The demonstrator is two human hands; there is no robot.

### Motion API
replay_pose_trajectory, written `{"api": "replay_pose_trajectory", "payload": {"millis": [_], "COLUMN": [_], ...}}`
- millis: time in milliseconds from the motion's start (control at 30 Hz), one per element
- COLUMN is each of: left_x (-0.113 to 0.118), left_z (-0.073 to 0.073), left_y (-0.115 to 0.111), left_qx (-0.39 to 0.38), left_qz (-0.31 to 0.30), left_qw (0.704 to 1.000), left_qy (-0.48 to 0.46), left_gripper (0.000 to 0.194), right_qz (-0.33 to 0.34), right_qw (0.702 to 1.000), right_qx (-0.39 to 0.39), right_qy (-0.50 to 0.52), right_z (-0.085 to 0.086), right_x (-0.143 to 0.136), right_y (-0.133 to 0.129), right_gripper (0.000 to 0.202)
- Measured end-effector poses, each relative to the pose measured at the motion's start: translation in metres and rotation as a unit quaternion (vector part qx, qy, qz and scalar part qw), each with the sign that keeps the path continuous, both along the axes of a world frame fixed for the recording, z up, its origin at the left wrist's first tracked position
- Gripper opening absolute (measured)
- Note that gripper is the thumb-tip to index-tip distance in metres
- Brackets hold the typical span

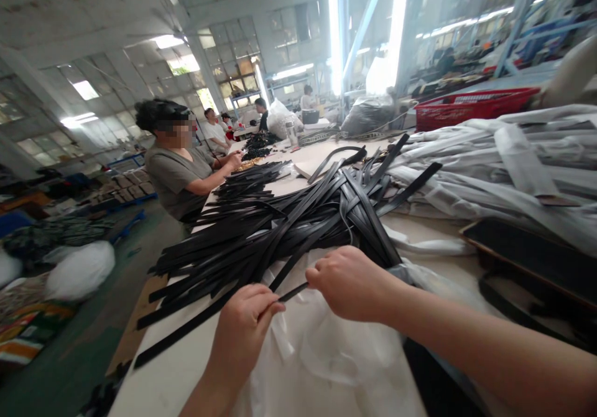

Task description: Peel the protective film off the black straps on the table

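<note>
My left hand [245, 330] and my right hand [349, 283] both pinch one thin black strap [291, 292] between them, over a clear plastic bag [321, 355] at the table's near edge. Just beyond my hands lies a big crossed heap of long black straps [280, 230], spreading left over the table edge.
A long white worktable [163, 379] runs away from me. A person in a grey shirt [175, 174] sits at its left side beside another strap pile [249, 180]; more people sit farther back. Grey wrapped bundles [504, 155] and a red crate [471, 106] lie right. A dark flat board [536, 252] lies near my right arm.
</note>
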State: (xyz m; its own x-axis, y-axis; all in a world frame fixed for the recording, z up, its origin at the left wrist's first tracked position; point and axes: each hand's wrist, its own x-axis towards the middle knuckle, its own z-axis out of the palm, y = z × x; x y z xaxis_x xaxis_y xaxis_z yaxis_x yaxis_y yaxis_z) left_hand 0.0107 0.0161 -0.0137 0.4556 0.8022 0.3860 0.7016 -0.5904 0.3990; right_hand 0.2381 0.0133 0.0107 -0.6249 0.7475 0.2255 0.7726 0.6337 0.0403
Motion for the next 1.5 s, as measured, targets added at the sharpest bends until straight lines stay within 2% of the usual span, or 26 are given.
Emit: {"api": "replay_pose_trajectory", "payload": {"millis": [167,233,300,467,533,633,767,867,1000,1133,1200,1333,1433,1500], "left_x": [0.015,0.015,0.011,-0.001,0.001,0.012,0.022,0.023,0.023,0.027,0.031,0.032,0.028,0.025], "left_z": [-0.001,0.0,0.001,0.008,0.01,0.013,0.017,0.02,0.016,0.005,0.0,-0.001,0.0,0.0], "left_y": [-0.011,-0.014,-0.013,-0.005,-0.007,-0.015,-0.023,-0.022,-0.021,-0.026,-0.03,-0.033,-0.03,-0.027], "left_qx": [-0.031,-0.061,-0.084,-0.091,-0.111,-0.149,-0.192,-0.217,-0.282,-0.408,-0.438,-0.429,-0.427,-0.438], "left_qz": [-0.024,-0.037,-0.023,0.063,0.067,0.06,0.045,0.063,0.102,0.069,0.052,0.042,0.061,0.085], "left_qw": [0.999,0.997,0.996,0.994,0.991,0.986,0.98,0.973,0.946,0.886,0.861,0.856,0.851,0.831], "left_qy": [0.015,0.026,0.034,0.023,0.029,0.032,-0.01,-0.052,-0.122,-0.208,-0.255,-0.285,-0.301,-0.332], "left_gripper": [0.014,0.015,0.016,0.022,0.024,0.025,0.03,0.03,0.031,0.039,0.042,0.043,0.042,0.041], "right_qz": [0.075,0.095,0.108,0.07,0.06,0.087,0.114,0.077,0.019,0.066,0.105,0.14,0.064,-0.011], "right_qw": [0.997,0.995,0.994,0.994,0.993,0.991,0.989,0.99,0.984,0.977,0.974,0.971,0.975,0.973], "right_qx": [-0.01,-0.012,-0.004,0.04,0.037,0.021,0.004,0.025,0.028,-0.014,-0.035,-0.06,-0.012,0.041], "right_qy": [-0.003,-0.002,0.014,0.08,0.094,0.1,0.092,0.115,0.172,0.202,0.199,0.185,0.213,0.226], "right_z": [-0.008,-0.011,-0.012,-0.011,-0.012,-0.015,-0.019,-0.018,-0.011,-0.006,-0.006,-0.011,-0.013,-0.012], "right_x": [-0.012,-0.014,-0.011,0.006,0.006,-0.004,-0.016,-0.01,0.005,0.005,-0.002,-0.013,-0.008,0.001], "right_y": [-0.012,-0.012,-0.007,0.015,0.017,0.007,-0.006,-0.001,0.015,0.013,0.006,-0.006,0.0,0.01], "right_gripper": [0.007,0.009,0.013,0.017,0.015,0.01,0.006,0.014,0.019,0.019,0.02,0.018,0.015,0.017]}}
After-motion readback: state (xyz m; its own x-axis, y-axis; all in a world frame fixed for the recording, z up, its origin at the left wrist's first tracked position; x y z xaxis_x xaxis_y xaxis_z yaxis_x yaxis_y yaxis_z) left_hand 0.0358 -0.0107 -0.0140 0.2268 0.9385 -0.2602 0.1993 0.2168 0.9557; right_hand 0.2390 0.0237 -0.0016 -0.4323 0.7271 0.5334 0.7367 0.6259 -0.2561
